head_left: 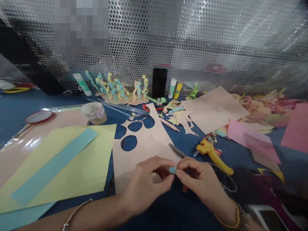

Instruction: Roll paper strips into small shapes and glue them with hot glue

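Small blue paper piece [172,170], lower centre of the frame, is pinched between the fingertips of both the left hand [146,183] and the right hand [205,184]. Scissors [177,150] lie beside the right hand, handles hidden. Completed work: curled paper forms [117,88] stand upright at upper centre-left; the pale sheet [144,154] has round holes, a loose disc [158,135] resting on it. Outstanding, as judged: the small piece appears unattached, and the long blue strip [55,166], lower left, appears uncurled. Total remaining cannot be determined.
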`<state>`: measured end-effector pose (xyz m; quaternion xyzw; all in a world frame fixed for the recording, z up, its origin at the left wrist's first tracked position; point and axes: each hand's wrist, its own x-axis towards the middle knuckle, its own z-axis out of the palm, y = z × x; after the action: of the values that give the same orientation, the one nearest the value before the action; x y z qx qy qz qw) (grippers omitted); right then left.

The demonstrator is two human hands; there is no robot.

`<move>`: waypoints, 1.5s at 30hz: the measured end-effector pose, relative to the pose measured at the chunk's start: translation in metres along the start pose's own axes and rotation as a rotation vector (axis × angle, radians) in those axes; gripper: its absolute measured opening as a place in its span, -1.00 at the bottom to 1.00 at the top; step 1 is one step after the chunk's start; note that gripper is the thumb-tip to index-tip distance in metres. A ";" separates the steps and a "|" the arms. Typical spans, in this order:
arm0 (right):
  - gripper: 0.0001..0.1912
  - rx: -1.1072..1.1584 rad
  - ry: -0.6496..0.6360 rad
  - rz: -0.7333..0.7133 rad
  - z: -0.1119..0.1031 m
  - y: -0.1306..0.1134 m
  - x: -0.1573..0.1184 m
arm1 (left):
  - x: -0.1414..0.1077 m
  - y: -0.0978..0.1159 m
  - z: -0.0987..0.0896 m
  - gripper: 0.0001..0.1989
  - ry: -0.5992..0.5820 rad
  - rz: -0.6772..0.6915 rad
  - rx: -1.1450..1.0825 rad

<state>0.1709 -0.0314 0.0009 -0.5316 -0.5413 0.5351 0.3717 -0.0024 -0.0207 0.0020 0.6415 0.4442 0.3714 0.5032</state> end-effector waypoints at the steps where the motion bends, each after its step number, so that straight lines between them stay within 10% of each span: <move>1: -0.83 0.008 -0.001 0.000 0.000 0.000 0.000 | 0.000 0.000 0.000 -0.80 0.000 -0.002 -0.003; 31: -0.78 0.195 -0.132 0.109 -0.004 0.005 0.001 | 0.000 -0.001 -0.001 -0.79 0.004 0.136 0.041; 45: -0.86 0.203 -0.084 0.107 -0.004 0.006 0.002 | 0.002 0.000 -0.001 -0.81 -0.018 -0.070 -0.103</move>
<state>0.1752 -0.0298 -0.0045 -0.4964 -0.4704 0.6280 0.3714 -0.0031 -0.0184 0.0025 0.6023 0.4420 0.3702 0.5521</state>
